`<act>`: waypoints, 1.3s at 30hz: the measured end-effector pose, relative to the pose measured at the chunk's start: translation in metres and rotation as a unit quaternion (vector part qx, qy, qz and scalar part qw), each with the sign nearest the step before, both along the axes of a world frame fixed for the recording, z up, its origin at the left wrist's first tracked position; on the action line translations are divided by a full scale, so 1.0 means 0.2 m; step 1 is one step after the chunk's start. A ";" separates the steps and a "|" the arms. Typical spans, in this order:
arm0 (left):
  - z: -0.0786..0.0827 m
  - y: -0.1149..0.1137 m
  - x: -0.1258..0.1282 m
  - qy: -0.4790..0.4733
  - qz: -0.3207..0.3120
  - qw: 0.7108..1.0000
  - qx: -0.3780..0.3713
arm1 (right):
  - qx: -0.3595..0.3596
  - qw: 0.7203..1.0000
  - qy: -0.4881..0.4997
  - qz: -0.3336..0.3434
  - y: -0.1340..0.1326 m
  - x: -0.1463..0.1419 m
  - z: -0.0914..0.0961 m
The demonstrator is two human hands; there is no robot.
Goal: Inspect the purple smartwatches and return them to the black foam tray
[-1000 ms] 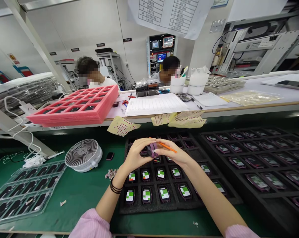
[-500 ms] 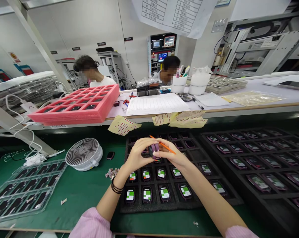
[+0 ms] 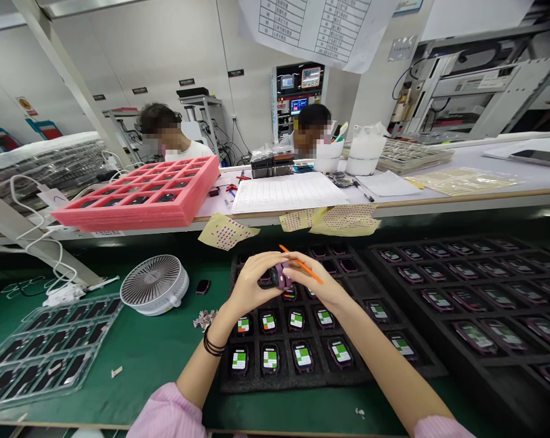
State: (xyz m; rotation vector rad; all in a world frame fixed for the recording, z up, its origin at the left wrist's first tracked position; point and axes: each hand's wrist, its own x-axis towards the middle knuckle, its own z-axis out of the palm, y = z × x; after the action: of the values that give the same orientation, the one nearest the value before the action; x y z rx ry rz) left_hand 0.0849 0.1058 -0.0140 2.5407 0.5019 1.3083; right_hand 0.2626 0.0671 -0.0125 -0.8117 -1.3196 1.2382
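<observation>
Purple watch [image 3: 280,277] gripped by closed left fingers [image 3: 259,261]; orange stick [image 3: 308,271] pinched in closed right fingers [image 3: 302,267], both above black foam tray [image 3: 275,384].

Two bare hands show at lower centre, the left hand [image 3: 252,285] and the right hand [image 3: 315,286], with one smartwatch [image 3: 280,277] between them and one orange stylus [image 3: 303,265]. There are two black foam trays: a central one [image 3: 275,384], with four watches in its front row, and one at right [image 3: 498,389], too full to count exactly. At left lie one clear plastic tray [image 3: 10,372], one desk fan [image 3: 154,285] and one loose smartwatch [image 3: 202,286]. Upper left has one stack of pink foam trays [image 3: 197,188]. Along the far bench are three yellow dotted sheets [image 3: 224,232], two white containers [image 3: 367,163] and two co-workers [image 3: 190,151].
</observation>
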 end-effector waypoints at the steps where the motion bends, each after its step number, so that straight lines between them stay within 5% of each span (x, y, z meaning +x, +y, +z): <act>1: 0.00 0.00 0.00 0.000 0.005 1.000 -0.001 | 0.028 0.999 0.002 -0.029 0.00 0.01 0.01; 4: 0.02 0.00 -0.02 0.001 0.021 1.000 -0.021 | 0.117 0.987 0.012 -0.114 -0.01 0.05 0.03; 17: 0.02 -0.01 -0.01 -0.024 0.006 0.998 -0.056 | 0.292 0.925 0.026 -0.244 -0.08 0.07 -0.02; 29: 0.04 -0.05 0.00 -0.012 0.038 0.998 -0.046 | 0.304 0.905 -0.057 -0.292 -0.09 0.05 0.00; 39: 0.04 -0.04 0.00 -0.007 0.030 0.998 -0.048 | 0.320 0.909 -0.055 -0.262 -0.13 0.04 0.04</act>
State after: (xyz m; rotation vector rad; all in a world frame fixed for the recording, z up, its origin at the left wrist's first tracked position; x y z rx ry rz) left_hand 0.0844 0.0985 -0.0059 2.4539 0.6284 1.2888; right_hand 0.2716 0.0408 -0.0055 -0.6885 -1.3604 0.2966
